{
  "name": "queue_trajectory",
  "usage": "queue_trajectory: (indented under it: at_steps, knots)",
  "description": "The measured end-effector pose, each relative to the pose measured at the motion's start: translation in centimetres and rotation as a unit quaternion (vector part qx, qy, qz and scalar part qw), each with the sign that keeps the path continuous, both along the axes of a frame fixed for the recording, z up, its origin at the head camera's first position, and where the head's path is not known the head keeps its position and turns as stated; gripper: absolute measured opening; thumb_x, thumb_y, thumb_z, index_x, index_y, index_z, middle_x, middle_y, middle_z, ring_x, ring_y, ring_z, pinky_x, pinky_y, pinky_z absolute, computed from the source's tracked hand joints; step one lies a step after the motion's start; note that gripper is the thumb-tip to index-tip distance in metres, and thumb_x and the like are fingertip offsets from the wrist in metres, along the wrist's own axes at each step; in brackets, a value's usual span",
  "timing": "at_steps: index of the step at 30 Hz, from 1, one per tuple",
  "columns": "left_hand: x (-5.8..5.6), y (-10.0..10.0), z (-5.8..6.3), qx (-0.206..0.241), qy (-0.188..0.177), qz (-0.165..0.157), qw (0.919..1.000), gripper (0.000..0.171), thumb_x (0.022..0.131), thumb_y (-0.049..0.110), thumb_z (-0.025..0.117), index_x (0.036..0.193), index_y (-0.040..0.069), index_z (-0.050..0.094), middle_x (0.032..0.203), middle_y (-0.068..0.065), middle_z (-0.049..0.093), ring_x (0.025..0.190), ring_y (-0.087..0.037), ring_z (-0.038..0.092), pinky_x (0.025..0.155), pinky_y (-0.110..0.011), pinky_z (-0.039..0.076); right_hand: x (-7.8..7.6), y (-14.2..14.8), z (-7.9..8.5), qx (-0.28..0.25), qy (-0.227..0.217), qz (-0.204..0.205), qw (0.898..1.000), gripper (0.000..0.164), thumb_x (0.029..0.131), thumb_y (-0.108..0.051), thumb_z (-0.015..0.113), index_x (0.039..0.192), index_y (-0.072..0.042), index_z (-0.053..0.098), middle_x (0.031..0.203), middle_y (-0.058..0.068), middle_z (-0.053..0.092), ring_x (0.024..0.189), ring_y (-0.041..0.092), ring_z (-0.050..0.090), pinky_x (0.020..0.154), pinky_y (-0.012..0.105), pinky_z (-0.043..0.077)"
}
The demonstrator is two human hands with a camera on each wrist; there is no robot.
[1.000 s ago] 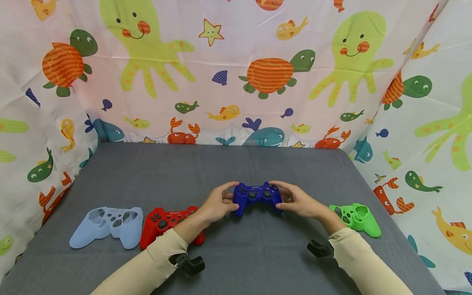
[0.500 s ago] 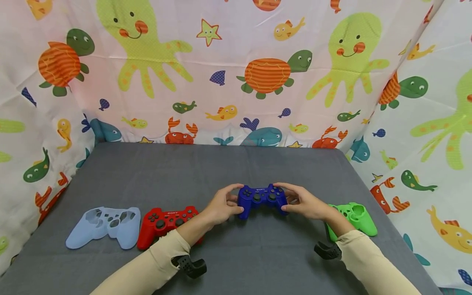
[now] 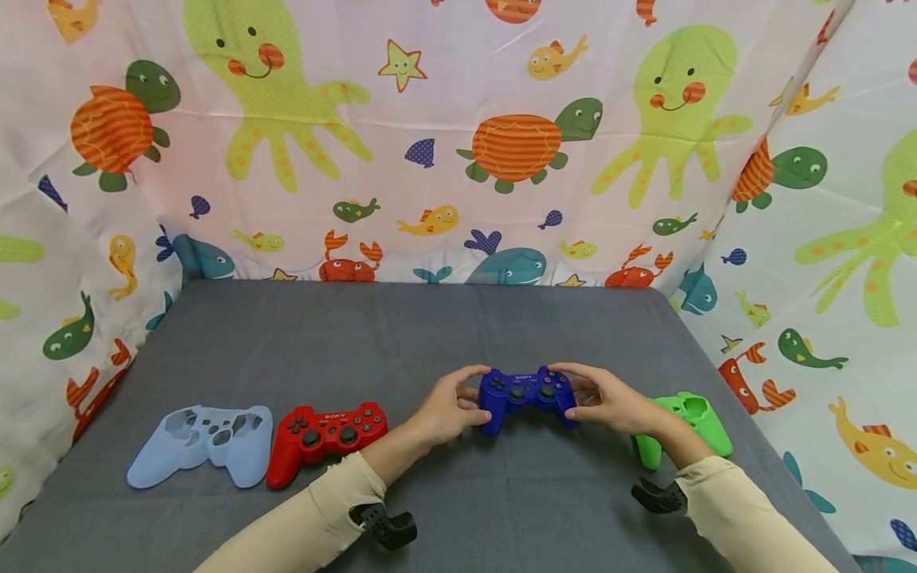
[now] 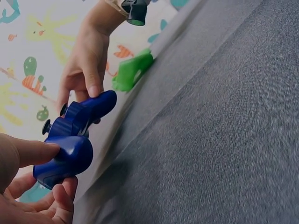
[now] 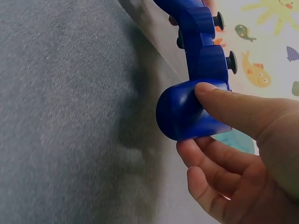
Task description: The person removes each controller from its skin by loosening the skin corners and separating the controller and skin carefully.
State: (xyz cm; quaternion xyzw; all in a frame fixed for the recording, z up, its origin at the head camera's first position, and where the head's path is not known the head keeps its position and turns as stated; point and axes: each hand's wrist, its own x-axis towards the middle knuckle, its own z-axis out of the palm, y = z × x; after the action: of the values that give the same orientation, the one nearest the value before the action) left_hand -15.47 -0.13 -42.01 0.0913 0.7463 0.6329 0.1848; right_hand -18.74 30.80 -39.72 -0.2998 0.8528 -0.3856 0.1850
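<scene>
A blue Sony game controller [image 3: 528, 392] is held up between both hands over the grey cloth, its sticks and buttons facing up in the head view. My left hand [image 3: 453, 404] grips its left handle, thumb on top and fingers beneath, as the left wrist view shows with the blue shell [image 4: 70, 156]. On the other side my right hand [image 3: 605, 398] pinches the right handle; in the right wrist view the thumb presses the blue grip [image 5: 182, 112] and the fingers curl under it. Both index fingers reach the controller's far shoulder edge.
A light blue silicone controller cover [image 3: 204, 438] lies at the left, beside a red Sony controller [image 3: 325, 434] near my left forearm. A green cover [image 3: 695, 418] lies at the right, partly behind my right wrist. A patterned sea-animal curtain [image 3: 430, 159] encloses the grey table [image 3: 322, 326].
Both hands have carried the blue controller to the right and slightly nearer in the head view. The grip stays the same, and the red controller is less covered by my left arm.
</scene>
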Motion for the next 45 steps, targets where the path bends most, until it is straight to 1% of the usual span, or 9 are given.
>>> queue_trajectory:
  at_steps: [8,15,18,23,29,33,35,40,45]
  knots:
    - [0.0,1.5,-0.6,0.003,0.007,-0.004,1.0,0.066,0.084,-0.006,0.075,0.144,0.013,0.053,0.111,-0.02,0.067,0.091,-0.021,0.069,0.078,-0.031,0.056,0.7,1.4,0.3,0.01,-0.003,-0.011,1.0,0.066,0.094,-0.014,0.072,0.151,-0.002,0.04,0.137,0.028,0.059,0.112,0.032,0.066,0.083,0.03,0.057]
    - [0.2,2.7,-0.1,0.001,0.001,-0.002,1.0,0.066,0.084,-0.004,0.076,0.143,0.016,0.055,0.111,-0.02,0.066,0.092,-0.021,0.069,0.077,-0.032,0.056,1.1,2.5,0.7,-0.004,-0.002,-0.003,1.0,0.064,0.095,-0.012,0.07,0.15,0.002,0.039,0.128,0.027,0.064,0.103,0.019,0.067,0.08,0.029,0.057]
    - [0.3,3.2,-0.1,0.001,-0.001,-0.002,1.0,0.066,0.083,-0.005,0.077,0.142,0.017,0.055,0.11,-0.02,0.066,0.091,-0.021,0.069,0.076,-0.032,0.056,1.2,2.9,0.8,-0.006,0.002,-0.001,1.0,0.064,0.095,-0.012,0.07,0.15,0.002,0.04,0.132,0.028,0.062,0.107,0.014,0.067,0.082,0.029,0.057]
    - [0.4,4.1,0.0,0.005,-0.001,-0.008,1.0,0.066,0.084,-0.006,0.076,0.142,0.016,0.055,0.109,-0.018,0.069,0.089,-0.02,0.068,0.074,-0.031,0.055,1.6,3.8,0.9,-0.009,0.015,-0.006,1.0,0.063,0.094,-0.011,0.071,0.149,0.003,0.042,0.133,0.03,0.06,0.107,0.007,0.066,0.081,0.029,0.058]
    - [0.7,5.2,0.0,0.003,-0.004,-0.011,0.9999,0.065,0.084,-0.006,0.076,0.142,0.017,0.055,0.107,-0.016,0.069,0.089,-0.02,0.069,0.073,-0.031,0.055,2.0,4.7,1.0,0.0,0.018,-0.008,1.0,0.064,0.094,-0.012,0.072,0.149,0.004,0.043,0.14,0.032,0.055,0.112,0.003,0.065,0.084,0.029,0.058]
    - [0.9,5.7,-0.2,0.006,-0.012,-0.01,0.9999,0.065,0.084,-0.006,0.076,0.141,0.017,0.055,0.106,-0.015,0.069,0.089,-0.02,0.069,0.073,-0.032,0.055,2.2,5.1,1.1,0.009,0.014,-0.013,1.0,0.064,0.094,-0.014,0.072,0.149,0.003,0.044,0.14,0.031,0.055,0.111,0.001,0.065,0.085,0.029,0.057]
    - [0.9,6.0,-0.2,0.005,-0.015,-0.01,0.9998,0.065,0.084,-0.006,0.076,0.141,0.017,0.056,0.106,-0.015,0.069,0.089,-0.02,0.069,0.074,-0.032,0.055,2.3,5.3,1.1,0.011,0.009,-0.013,1.0,0.064,0.094,-0.013,0.072,0.149,0.003,0.043,0.139,0.031,0.055,0.106,0.002,0.066,0.082,0.028,0.057]
    - [1.2,6.5,-0.3,0.001,-0.017,-0.009,0.9998,0.064,0.083,-0.005,0.077,0.139,0.019,0.057,0.104,-0.013,0.069,0.088,-0.019,0.069,0.073,-0.032,0.055,2.7,5.7,1.2,0.006,-0.009,-0.015,1.0,0.065,0.093,-0.01,0.072,0.149,0.005,0.041,0.132,0.03,0.056,0.077,0.011,0.063,0.066,0.027,0.052]
    - [1.4,6.7,-0.3,0.004,-0.018,-0.012,0.9998,0.064,0.083,-0.006,0.077,0.138,0.019,0.057,0.104,-0.014,0.069,0.087,-0.019,0.068,0.07,-0.031,0.053,3.0,5.9,1.6,0.007,-0.02,-0.015,1.0,0.067,0.092,-0.01,0.073,0.149,0.005,0.041,0.127,0.031,0.06,0.066,0.012,0.059,0.06,0.027,0.052]
